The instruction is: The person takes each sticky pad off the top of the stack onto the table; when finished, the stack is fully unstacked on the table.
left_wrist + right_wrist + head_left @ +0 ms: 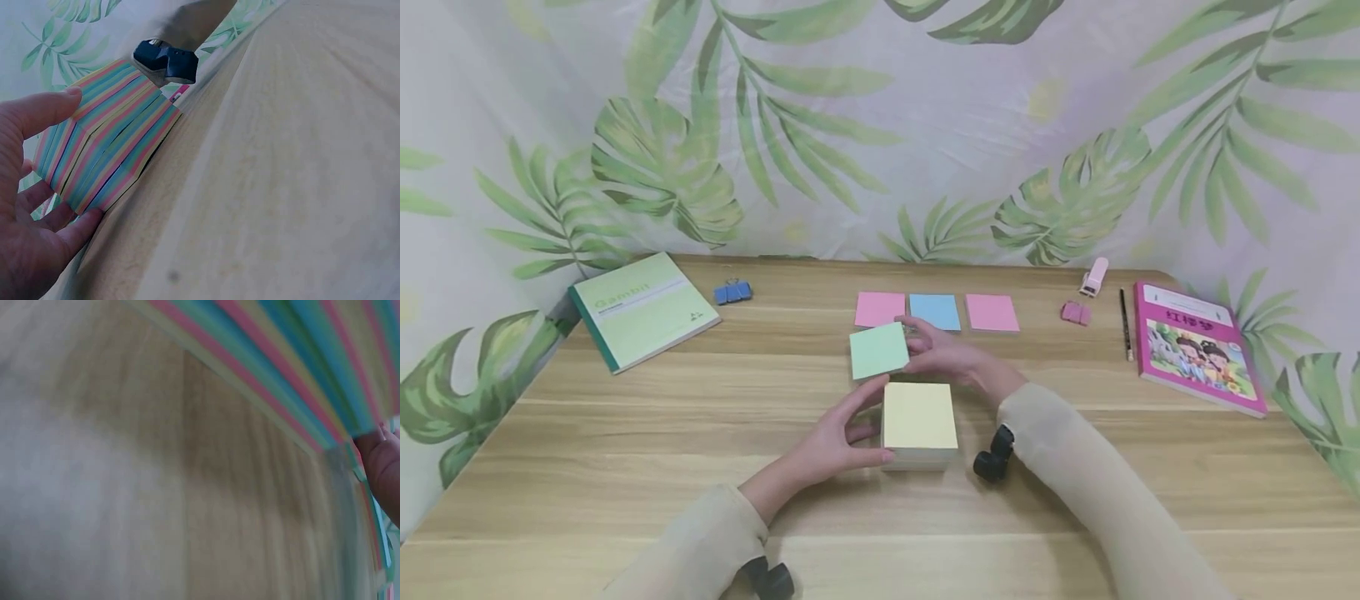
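A tall stack of sticky notes (920, 417), pale yellow on top, stands in the middle of the table. My left hand (838, 437) grips it from the left, thumb near the front corner and fingers toward the back. The left wrist view shows the stack's striped sides (112, 144) in pink, yellow, green and blue. Just behind the stack, my right hand (943, 350) pinches a green sticky note pad (878, 351) by its right edge. In the right wrist view only part of that hand (382, 465) shows, beyond the striped stack.
Behind the hands lie a pink pad (880, 309), a blue pad (935, 312) and another pink pad (992, 312) in a row. A green notebook (647, 310) and blue binder clip (733, 292) lie left; a pink clip (1076, 313), stapler (1094, 277), pencil (1125, 325) and book (1198, 350) right.
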`<state>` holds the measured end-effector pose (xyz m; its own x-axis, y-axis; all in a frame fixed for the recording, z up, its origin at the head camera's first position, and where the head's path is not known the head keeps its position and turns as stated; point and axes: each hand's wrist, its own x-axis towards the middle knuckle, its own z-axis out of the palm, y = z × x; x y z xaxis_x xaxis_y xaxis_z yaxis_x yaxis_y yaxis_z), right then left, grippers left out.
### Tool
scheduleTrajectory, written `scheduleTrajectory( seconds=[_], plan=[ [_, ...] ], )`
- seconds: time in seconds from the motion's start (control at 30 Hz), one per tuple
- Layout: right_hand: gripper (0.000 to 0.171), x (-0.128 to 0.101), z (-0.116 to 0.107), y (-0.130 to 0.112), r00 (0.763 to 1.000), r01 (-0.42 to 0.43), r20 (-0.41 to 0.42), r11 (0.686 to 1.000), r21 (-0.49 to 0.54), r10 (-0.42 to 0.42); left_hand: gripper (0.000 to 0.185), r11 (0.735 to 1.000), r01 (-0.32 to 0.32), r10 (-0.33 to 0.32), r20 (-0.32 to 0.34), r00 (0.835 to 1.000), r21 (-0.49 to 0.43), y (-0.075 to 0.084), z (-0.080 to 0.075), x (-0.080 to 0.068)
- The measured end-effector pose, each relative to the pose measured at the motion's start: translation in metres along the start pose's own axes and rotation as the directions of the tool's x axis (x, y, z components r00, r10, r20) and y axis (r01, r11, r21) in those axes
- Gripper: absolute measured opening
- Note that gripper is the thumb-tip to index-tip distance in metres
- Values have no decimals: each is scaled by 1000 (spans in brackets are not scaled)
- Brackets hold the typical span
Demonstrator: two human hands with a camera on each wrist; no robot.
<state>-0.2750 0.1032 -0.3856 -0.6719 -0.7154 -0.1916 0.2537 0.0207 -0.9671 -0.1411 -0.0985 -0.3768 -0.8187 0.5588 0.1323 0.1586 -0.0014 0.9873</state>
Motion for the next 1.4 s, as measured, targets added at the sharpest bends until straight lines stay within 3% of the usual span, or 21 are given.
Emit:
scheduleTrajectory(
  seconds=[0.23, 0.47, 0.63, 0.73, 0.87, 1.03, 1.13, 1.2, 1.4],
  plan=[
    [83, 12, 8, 3, 999, -47, 6, 998, -51, 48, 82, 1000, -6, 6, 19, 1000, 1, 1, 3, 1],
    [82, 15, 12, 2, 997, -74, -18, 969, -234, 71, 83, 1000, -18, 18, 21, 1000, 11, 0, 4, 3],
    [84, 9, 7, -2, 993, -110, 24, 982, -153, 115, 82, 999, -32, 31, 24, 999, 15, -1, 5, 4],
    [85, 0, 2, -5, 991, -122, 45, 986, -116, 127, 82, 999, -41, 40, 24, 999, 19, -1, 5, 5],
    [82, -17, -4, -14, 993, -86, 67, 986, -143, 96, 82, 999, -45, 45, 16, 999, 19, -2, 5, 3],
    [68, -46, -2, -25, 997, 40, 69, 995, -88, -34, 84, 1000, -21, 21, -1, 1000, 17, -2, 4, 1],
    [64, -67, 3, -26, 990, 129, 72, 983, -131, -120, 85, 1000, -11, 11, -10, 1000, 15, -1, 4, 1],
    [70, -80, 8, -22, 986, 164, 75, 964, -208, -151, 85, 1000, -5, 5, -16, 1000, 16, 0, 3, 1],
    [94, -101, 29, -3, 992, 129, 43, 902, -411, -122, 84, 999, 4, -3, -32, 999, 37, 1, 1, 0]
  ],
)
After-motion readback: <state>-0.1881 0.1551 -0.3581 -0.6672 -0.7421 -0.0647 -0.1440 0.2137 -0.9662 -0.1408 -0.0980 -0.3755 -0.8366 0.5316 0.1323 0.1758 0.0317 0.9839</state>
